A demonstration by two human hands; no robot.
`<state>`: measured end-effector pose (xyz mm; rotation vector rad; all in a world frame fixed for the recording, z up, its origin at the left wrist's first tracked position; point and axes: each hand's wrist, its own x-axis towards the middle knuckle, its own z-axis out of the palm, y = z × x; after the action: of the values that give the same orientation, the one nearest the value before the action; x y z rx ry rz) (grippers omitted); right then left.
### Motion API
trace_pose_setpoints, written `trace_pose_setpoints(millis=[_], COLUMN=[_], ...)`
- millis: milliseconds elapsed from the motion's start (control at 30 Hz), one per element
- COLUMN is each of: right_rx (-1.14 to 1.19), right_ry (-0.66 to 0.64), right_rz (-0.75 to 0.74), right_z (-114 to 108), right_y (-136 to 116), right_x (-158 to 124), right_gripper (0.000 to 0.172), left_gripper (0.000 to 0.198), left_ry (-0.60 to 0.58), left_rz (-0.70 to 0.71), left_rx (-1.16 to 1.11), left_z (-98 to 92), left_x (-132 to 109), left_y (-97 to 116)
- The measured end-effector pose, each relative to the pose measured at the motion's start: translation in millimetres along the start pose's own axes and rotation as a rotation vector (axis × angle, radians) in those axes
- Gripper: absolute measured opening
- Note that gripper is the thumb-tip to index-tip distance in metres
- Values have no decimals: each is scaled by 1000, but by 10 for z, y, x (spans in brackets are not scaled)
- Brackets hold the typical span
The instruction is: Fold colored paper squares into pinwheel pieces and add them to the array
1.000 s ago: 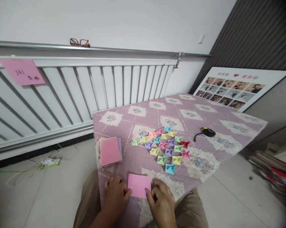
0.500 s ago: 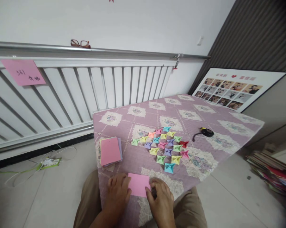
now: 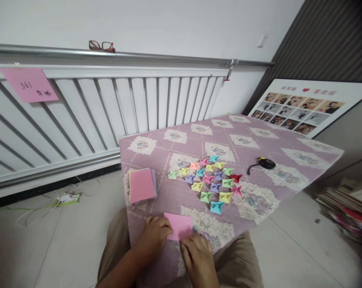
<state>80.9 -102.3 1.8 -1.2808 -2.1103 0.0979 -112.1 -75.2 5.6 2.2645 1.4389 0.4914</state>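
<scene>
A pink sheet of paper (image 3: 179, 225) lies near the front of the cloth-covered table. On its left edge, the curled fingers of my left hand (image 3: 155, 235) grip the paper. My right hand (image 3: 199, 253) is at the lower right corner, fingers together and closed on the edge. Part of the sheet's lower edge is hidden by the fingers. Beyond the hands stand several small folded paper boats in rows, among them a blue one (image 3: 216, 207) closest to me. To the left rests a stack of coloured paper (image 3: 141, 186), a pink sheet on top.
A black tape measure (image 3: 266, 163) with a strap lies right of the boats. The patterned tablecloth (image 3: 165, 192) reaches back to a white radiator (image 3: 163, 100). A photo board (image 3: 322, 86) leans at the back right. On the floor at left is a power strip (image 3: 67, 199).
My right hand has moved down to the paper's lower right corner. My left fingers have come further over the left edge. The whole view has shifted slightly.
</scene>
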Motion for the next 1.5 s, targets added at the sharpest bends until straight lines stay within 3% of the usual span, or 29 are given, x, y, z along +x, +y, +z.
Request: trace_pose_setpoints(millis=[133,300,533,633,733,867,967,1033,1100,1167,1300,1367,1433,1500], right_rx=[58,-34,-212,-193,-136,-167,-301,-448,-525,-469,-215,-141,-113,-126], right_ry=[-88,-113,-179,-149,-75,-15,-162,-178,-44,42,-83,-97,-90,-98], right_rz=[26,62,-57,-50,25,206,369,422,383,233,-111,-185,-192,-208], right_z=[68,210,210,176,31,-333,-598,-689,-670,-540,-105,73,156,136], right_y=[-81,-171,-235,-213,-11,574,1001,1118,1034,758,8,-221,-259,-124], right_x=[18,51,79,70,7,-250,-481,-544,-489,-345,-66,-34,-82,-180], right_gripper=[15,17,17,22,32,45,47,43,39,40,40,44,44,46], left_gripper=[27,24,25,27,28,29,28,25,22,20,20,21,21,20], left_ry=[20,34,37,41,54,72,59,52,46,44,58,60,55,49], left_rz=[-10,-5,-4,-5,-1,3,-10,-19,-20,-18,-7,4,12,21], left_rx=[-43,-30,-54,-69,-90,-107,-100,-92,-83,-81,-88,-79,-63,-56], left_z=[-26,-22,-45,-43,-31,-12,-16,-30,-48,-63,-58,-48,-45,-53], left_x=[9,1,-10,-7,-12,-24,-25,-26,-29,-31,-26,-27,-40,-66], left_y=[9,13,25,22,11,-2,2,13,30,47,58,45,17,-28])
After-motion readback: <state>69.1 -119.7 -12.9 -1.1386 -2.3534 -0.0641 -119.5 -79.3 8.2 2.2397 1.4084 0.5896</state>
